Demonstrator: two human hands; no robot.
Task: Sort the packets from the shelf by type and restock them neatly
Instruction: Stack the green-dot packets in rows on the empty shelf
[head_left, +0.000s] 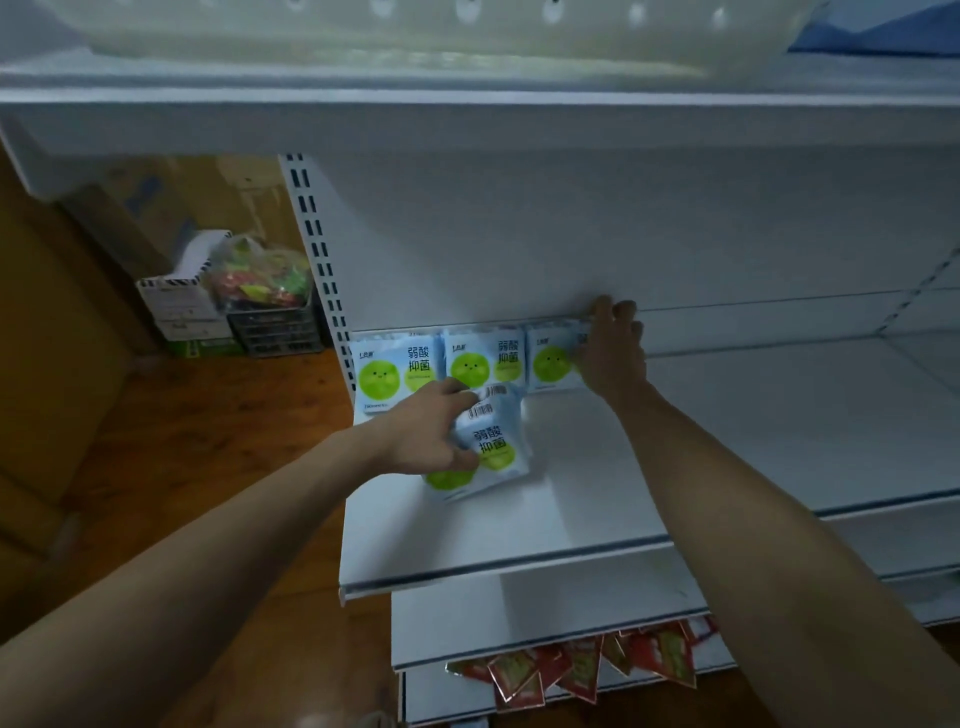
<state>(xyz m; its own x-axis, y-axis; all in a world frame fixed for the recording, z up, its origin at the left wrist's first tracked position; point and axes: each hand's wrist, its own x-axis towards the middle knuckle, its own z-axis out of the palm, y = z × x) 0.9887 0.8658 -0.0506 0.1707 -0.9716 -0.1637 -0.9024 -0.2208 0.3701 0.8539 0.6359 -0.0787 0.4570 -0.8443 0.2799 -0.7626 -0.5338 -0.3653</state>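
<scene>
1. While three blue-and-green packets are standing upright in a row against the back panel of the white shelf (727, 415), the left hand (434, 426) is gripping a small bunch of matching packets (485, 447) just in front of them, fingers curled closed around the bunch.
2. The right hand (613, 353) is pressing flat, fingers spread, against the right edge of the third standing packet (553, 358); it is grasping nothing.
3. Red sachets (582, 670) are lying loosely on a lower shelf, partly hidden.
</scene>
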